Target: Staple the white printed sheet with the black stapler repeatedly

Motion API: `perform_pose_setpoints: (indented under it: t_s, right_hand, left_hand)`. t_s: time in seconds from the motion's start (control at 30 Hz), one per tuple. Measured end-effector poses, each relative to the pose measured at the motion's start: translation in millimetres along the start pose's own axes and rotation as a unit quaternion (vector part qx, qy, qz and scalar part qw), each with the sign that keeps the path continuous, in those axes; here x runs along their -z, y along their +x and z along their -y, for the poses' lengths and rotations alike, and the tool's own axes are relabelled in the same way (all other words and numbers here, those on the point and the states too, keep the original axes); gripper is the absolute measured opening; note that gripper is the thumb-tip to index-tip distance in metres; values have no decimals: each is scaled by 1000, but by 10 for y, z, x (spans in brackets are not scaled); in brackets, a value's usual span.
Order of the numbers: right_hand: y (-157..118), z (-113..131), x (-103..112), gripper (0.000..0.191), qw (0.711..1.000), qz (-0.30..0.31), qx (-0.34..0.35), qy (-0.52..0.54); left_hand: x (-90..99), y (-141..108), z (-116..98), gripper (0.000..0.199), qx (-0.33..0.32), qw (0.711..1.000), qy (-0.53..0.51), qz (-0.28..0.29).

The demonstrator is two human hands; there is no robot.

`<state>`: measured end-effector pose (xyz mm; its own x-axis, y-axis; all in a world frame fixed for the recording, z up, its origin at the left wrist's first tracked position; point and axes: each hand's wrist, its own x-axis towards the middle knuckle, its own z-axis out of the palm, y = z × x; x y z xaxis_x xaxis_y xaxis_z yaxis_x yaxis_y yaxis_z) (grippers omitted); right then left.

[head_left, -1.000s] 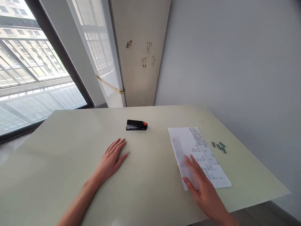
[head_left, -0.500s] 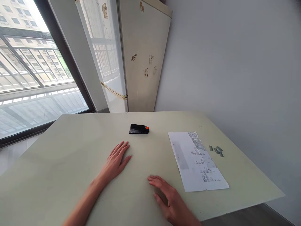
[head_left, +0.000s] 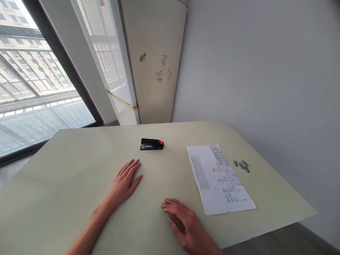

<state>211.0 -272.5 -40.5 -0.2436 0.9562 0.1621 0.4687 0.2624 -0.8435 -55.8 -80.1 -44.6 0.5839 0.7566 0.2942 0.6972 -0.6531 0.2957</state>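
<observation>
My left hand (head_left: pixel 123 183) lies flat on the pale table (head_left: pixel 79 198), fingers spread and holding nothing. Just beyond its fingertips sits a black stapler (head_left: pixel 152 144) with a red-orange patch at its right end. My right hand (head_left: pixel 183 221) rests on the table nearer to me, its fingers apart and slightly curved, with nothing in it. To the right of that hand lies a white printed sheet (head_left: pixel 215 184), not touched by either hand. Several small grey staple strips (head_left: pixel 241 165) are scattered to the right of the sheet.
A grey wall (head_left: pixel 252 71) runs along the right side of the table. Behind the far edge stands a worn white fridge (head_left: pixel 154 95). At the left is a large window (head_left: pixel 37 78) with a dark frame and railings outside.
The view has shifted slightly, so the whole scene sits a little further left and up. Both hands keep their poses on the table, and the stapler and sheet have not moved on it.
</observation>
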Motion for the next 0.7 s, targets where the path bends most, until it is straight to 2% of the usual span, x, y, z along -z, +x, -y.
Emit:
perform_pose_setpoints:
  t_s: [0.23,0.37,0.47,0.6,0.7]
  right_hand:
    - [2,37,-8,39,1000,2,6,-3]
    - [-101,-13,139,39,1000,-12,-23,-10]
    - [-266,-166,389,39,991,-77,-85,-65]
    - [-519,-437,727,49,951,-201,-164,-167]
    - [-688,-605,836,54,933,-213,-198,-212]
  left_hand:
    - [-7,11,-12,55,5,1000,1,-1]
    - [-17,17,-18,55,12,1000,-4,8]
    - [-24,26,-34,55,12,1000,-11,13]
    - [-23,33,-56,56,14,1000,-17,17]
    - [-11,23,-60,56,19,999,-19,20]
